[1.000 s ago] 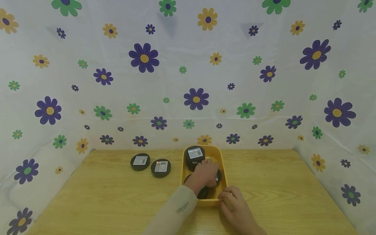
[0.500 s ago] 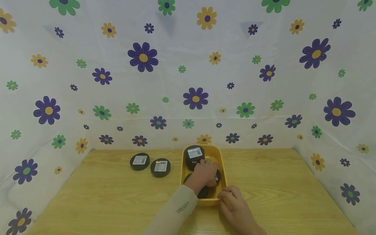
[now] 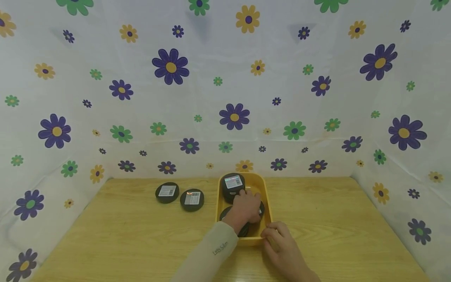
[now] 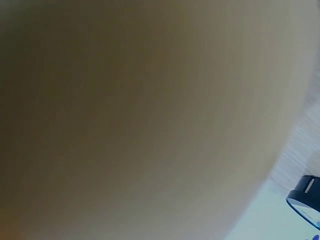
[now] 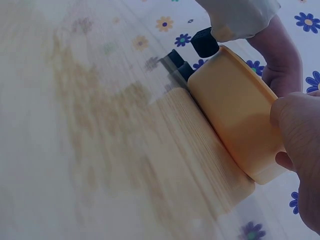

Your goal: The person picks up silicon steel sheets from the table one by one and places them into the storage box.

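Observation:
My left hand [image 3: 246, 205] reaches into the yellow tray [image 3: 269, 207], fingers bent down over a flat, round black container [image 3: 262, 208] that it mostly covers. Its fingertips are hidden from the head view. Beside it in the tray, a stack of black round containers [image 3: 232, 187] with a white label on top stands at the far left corner. More of them [image 3: 243, 230] lie under my left wrist. With thumb and fingers, my right hand [image 3: 283, 246] pinches the near right corner of the tray; the right wrist view shows this hand [image 5: 300, 135] at the tray's wall [image 5: 235, 110].
Two labelled black containers, one [image 3: 167, 192] farther left and one [image 3: 192, 200] nearer the tray, lie flat on the wooden table [image 3: 123, 231]. Behind rises a white flowered cloth [image 3: 204, 90]. A sleeve [image 4: 150, 120] blocks most of the left wrist view.
Both hands stay where they were, the left in the tray and the right at its corner. Only the head view has shifted slightly.

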